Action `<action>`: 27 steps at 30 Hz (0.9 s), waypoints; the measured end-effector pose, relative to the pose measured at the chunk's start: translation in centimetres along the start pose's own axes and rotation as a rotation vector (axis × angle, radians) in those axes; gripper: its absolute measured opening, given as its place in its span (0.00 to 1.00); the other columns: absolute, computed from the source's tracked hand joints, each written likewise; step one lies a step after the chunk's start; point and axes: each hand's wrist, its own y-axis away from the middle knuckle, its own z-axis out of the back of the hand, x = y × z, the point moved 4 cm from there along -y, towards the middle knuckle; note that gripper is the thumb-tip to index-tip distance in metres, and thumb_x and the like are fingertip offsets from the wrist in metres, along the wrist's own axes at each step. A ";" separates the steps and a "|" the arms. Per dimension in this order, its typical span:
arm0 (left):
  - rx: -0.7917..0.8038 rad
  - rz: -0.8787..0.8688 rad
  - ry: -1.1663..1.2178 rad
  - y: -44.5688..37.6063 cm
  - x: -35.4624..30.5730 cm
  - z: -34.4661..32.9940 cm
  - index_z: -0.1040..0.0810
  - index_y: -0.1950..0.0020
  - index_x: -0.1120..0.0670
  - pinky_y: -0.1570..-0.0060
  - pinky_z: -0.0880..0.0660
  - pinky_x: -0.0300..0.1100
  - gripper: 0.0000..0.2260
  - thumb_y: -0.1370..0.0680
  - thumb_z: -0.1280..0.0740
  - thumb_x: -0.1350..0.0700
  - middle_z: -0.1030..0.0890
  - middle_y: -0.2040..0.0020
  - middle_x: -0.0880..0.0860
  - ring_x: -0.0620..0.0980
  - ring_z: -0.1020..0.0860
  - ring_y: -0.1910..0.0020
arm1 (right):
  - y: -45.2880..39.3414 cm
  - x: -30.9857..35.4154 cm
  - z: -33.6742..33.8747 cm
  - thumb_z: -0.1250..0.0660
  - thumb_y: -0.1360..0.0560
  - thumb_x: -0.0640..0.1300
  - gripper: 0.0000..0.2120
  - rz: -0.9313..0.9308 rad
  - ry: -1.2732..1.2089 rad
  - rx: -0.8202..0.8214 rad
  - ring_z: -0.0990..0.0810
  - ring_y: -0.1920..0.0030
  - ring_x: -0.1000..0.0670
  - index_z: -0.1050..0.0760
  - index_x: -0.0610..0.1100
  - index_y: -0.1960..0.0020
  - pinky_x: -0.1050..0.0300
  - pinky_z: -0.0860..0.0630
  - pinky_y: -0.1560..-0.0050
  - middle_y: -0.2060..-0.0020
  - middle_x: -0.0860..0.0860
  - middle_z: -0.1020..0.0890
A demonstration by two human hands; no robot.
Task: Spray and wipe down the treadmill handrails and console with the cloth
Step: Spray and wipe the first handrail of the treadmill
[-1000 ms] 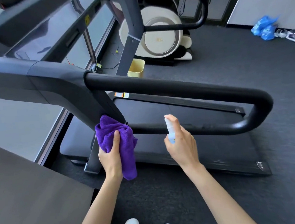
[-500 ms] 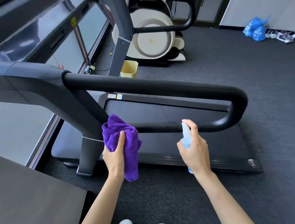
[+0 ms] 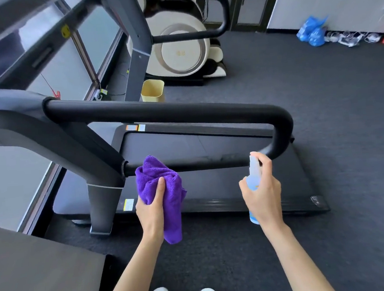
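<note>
Mid-spray by the look of it, left hand (image 3: pixel 154 213) bunching the purple cloth (image 3: pixel 161 193) against the lower handrail (image 3: pixel 206 165) at frame centre, right hand (image 3: pixel 262 191) wrapped round the spray bottle (image 3: pixel 254 179), finger on top, so probably wiping rightward next.

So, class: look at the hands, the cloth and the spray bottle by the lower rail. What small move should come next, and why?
Probably a press on the sprayer. The right hand holds the spray bottle upright with a finger on its top, the nozzle near the lower rail. The left hand grips the purple cloth bunched against that rail, ready to wipe.
</note>
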 end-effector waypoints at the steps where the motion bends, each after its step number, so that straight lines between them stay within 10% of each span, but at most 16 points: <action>1: -0.002 -0.004 -0.001 0.1 -0.1 -0.1 0.18 0.50 0.52 0.51 0.26 0.40 0.13 0.26 0.28 0.44 0.16 0.55 0.49 0.44 0.19 0.56 | 0.0 -0.2 0.4 0.35 0.29 0.32 0.28 0.014 0.006 -0.027 0.25 0.63 0.43 0.37 0.54 0.35 0.52 0.28 0.63 0.54 0.51 0.21; 17: -0.062 -0.049 -0.050 0.4 -0.4 1.1 0.20 0.55 0.49 0.54 0.27 0.39 0.08 0.25 0.29 0.45 0.18 0.56 0.48 0.43 0.21 0.57 | -0.4 -2.9 2.7 0.34 0.30 0.30 0.27 0.013 0.028 -0.131 0.25 0.60 0.43 0.35 0.49 0.36 0.54 0.30 0.59 0.51 0.55 0.24; 27: -0.024 -0.458 -0.353 -6.4 -6.6 0.1 0.22 0.52 0.46 0.47 0.26 0.45 0.14 0.29 0.29 0.38 0.20 0.52 0.48 0.51 0.21 0.48 | -0.1 -0.8 -0.3 0.33 0.30 0.30 0.30 0.096 0.015 0.003 0.20 0.55 0.42 0.36 0.54 0.35 0.58 0.30 0.55 0.43 0.52 0.20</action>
